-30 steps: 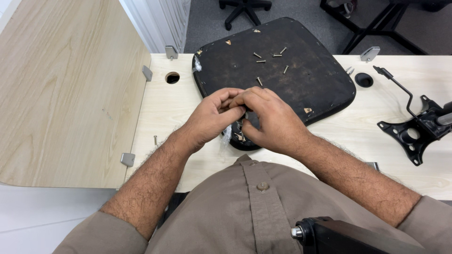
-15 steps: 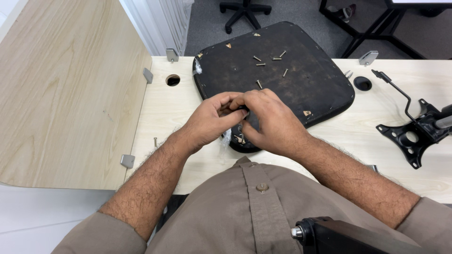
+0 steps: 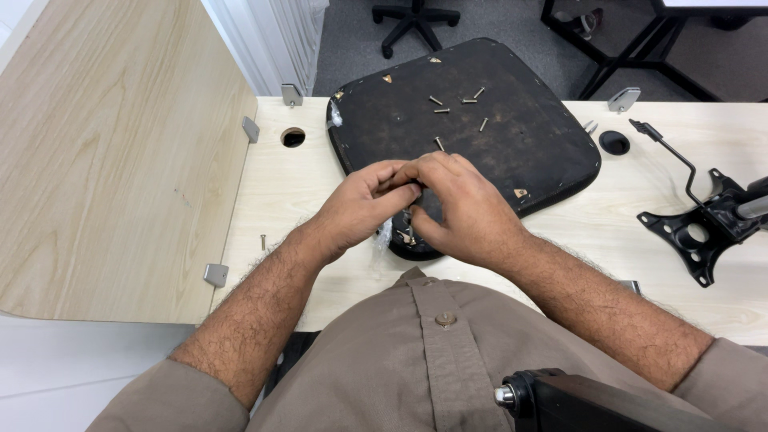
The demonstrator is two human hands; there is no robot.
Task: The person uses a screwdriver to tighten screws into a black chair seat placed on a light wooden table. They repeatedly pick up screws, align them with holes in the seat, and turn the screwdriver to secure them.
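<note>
Black seat pad (image 3: 512,152) beneath both hands' fingers (image 3: 400,180).

Setting: an office, with chair assembly or repair under way on a desk. Evidence — pale wood-look desk (image 3: 560,240) with round cable holes, one open at 11 o'clock (image 3: 293,137), one capped at 2 o'clock (image 3: 614,142). Wooden divider panel (image 3: 112,152) at 9 o'clock, fixed with metal brackets. Grey carpet floor at 12 o'clock, carrying a swivel chair base (image 3: 414,18) and black desk legs (image 3: 632,48). Chair seat pad (image 3: 512,136) lies underside up on the desk — loose screws on it; black chair mechanism (image 3: 704,228) at 3 o'clock.
</note>
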